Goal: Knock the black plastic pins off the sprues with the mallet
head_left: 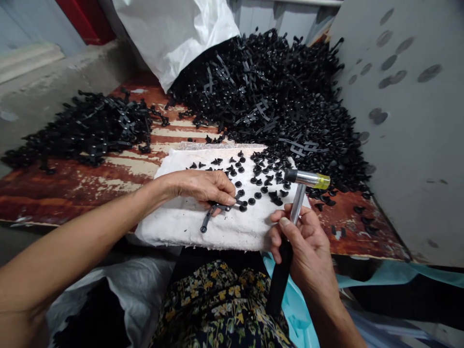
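Note:
My left hand (208,187) is closed on a black jointed plastic linkage (205,222), one arm of which hangs toward me. The linkage's far end lies at small round black caps (243,207) on a white cloth pad (217,227). My right hand (304,237) grips a small mallet (297,200) by its black and silver handle. Its head, black at one end and yellow at the other, is raised above the pad's right side. Several more black caps (257,195) are scattered over the cloth, many with stems up. My left fingers partly hide the linkage's middle.
A large heap of black plastic parts (261,92) fills the back right of the worn red-brown table (123,186). A smaller pile of linkages (108,123) lies at left. A white sack (177,34) stands behind, and a grey spotted panel (409,121) borders the right.

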Demonstrator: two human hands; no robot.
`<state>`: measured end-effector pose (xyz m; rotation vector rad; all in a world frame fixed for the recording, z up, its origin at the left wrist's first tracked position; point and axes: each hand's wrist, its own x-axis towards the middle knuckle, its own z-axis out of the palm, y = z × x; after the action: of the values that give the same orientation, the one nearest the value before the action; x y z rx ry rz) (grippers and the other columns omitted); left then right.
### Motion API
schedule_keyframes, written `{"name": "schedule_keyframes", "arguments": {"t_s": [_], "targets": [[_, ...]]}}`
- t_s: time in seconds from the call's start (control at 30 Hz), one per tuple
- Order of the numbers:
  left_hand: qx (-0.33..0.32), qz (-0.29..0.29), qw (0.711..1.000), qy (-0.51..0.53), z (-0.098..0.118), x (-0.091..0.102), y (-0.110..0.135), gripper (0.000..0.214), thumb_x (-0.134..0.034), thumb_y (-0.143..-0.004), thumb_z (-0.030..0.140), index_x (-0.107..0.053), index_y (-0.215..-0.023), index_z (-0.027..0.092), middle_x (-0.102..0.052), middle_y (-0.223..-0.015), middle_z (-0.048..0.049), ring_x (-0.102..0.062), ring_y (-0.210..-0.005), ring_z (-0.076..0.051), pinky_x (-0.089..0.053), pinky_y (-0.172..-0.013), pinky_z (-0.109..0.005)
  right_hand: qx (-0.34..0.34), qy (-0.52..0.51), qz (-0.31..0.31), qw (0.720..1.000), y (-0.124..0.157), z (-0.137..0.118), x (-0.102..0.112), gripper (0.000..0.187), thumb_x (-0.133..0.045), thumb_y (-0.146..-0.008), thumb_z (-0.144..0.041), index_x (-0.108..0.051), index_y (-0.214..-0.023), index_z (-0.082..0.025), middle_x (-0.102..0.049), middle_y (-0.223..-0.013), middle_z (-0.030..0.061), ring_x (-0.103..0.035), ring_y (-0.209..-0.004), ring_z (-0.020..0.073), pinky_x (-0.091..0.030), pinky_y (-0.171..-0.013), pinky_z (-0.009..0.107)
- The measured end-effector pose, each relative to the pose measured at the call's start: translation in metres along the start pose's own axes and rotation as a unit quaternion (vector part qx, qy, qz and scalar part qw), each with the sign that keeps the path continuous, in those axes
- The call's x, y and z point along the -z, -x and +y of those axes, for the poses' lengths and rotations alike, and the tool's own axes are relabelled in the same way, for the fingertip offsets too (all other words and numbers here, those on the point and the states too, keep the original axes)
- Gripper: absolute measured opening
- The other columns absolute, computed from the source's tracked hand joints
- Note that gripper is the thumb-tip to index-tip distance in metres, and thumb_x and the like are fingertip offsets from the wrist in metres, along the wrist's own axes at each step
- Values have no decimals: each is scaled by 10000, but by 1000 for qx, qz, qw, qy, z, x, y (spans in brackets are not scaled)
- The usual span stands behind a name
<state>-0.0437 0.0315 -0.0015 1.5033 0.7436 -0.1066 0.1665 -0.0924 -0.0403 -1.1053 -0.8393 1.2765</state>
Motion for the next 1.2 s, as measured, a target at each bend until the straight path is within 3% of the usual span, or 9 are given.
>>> {"name": "schedule_keyframes", "arguments": {"t_s": [0.3,0.43,0.5,0.6,0.67,0.73,0.93,1.07,1.2], "targets": [[-6,-2,1000,-9,2,0,0,308,-651,-829,371,-571,-629,151,-558,-505,12,-384,-410,-64,-254,-386,-186,1,16,-10,1000,1,3,2,205,-686,-840,-349,-548,-960,-256,-622,-810,-37,-473,-448,66,-404,-303,154],[3,9,1000,2,3,-3,1,310,-654,-813,371,-550,-615,156,-551,-501,20,-373,-397,-61,-248,-383,-189,23,126,-21,992,7,-7,12,181,-634,-884,-381,-610,-1034,-283,-612,-745,-29,-453,-430,81,-412,-314,176],[7,14,1000,0,4,-4,1,306,-658,-802,362,-541,-606,159,-542,-492,23,-358,-391,-60,-236,-380,-191,64,227,-37,971,13,-16,18,280,-619,-895,-369,-624,-1167,-304,-663,-836,14,-539,-496,117,-497,-388,225],[5,24,1000,-10,4,-6,2,315,-652,-796,355,-524,-583,161,-520,-474,24,-329,-382,-58,-215,-378,-197,150,359,-79,918,24,-29,25,439,-570,-925,-335,-539,-1362,-367,-677,-1157,64,-675,-736,190,-610,-690,361],[0,32,999,-14,4,-6,2,325,-648,-793,358,-510,-572,164,-507,-463,26,-316,-376,-57,-209,-378,-198,199,402,-102,888,29,-33,26,502,-521,-952,-291,-448,-1431,-423,-625,-1297,44,-696,-873,211,-571,-881,429],[-5,33,999,-20,4,-7,3,329,-649,-790,361,-510,-567,163,-504,-461,27,-319,-376,-55,-213,-379,-195,239,417,-116,869,30,-33,27,571,-481,-967,-229,-354,-1477,-453,-588,-1357,31,-691,-968,220,-528,-966,452],[-17,25,999,-23,2,-6,3,279,-640,-795,340,-557,-607,152,-543,-486,17,-346,-382,-58,-238,-374,-190,256,490,-220,803,18,-31,28,665,-433,-946,-110,-254,-1537,-357,-660,-1226,98,-683,-1022,256,-622,-781,390],[-23,38,998,-49,1,-7,4,299,-611,-817,325,-560,-577,154,-487,-451,29,-304,-364,-54,-207,-364,-197,296,460,-183,817,23,-40,24,684,-455,-941,-88,-261,-1531,-374,-575,-1393,48,-620,-1167,244,-572,-927,392],[-11,54,996,-66,5,-10,5,298,-611,-805,311,-546,-555,163,-453,-436,35,-301,-371,-61,-205,-376,-206,312,459,-173,814,23,-37,23,703,-443,-933,-67,-238,-1539,-357,-606,-1357,71,-642,-1137,250,-609,-853,381]]}}
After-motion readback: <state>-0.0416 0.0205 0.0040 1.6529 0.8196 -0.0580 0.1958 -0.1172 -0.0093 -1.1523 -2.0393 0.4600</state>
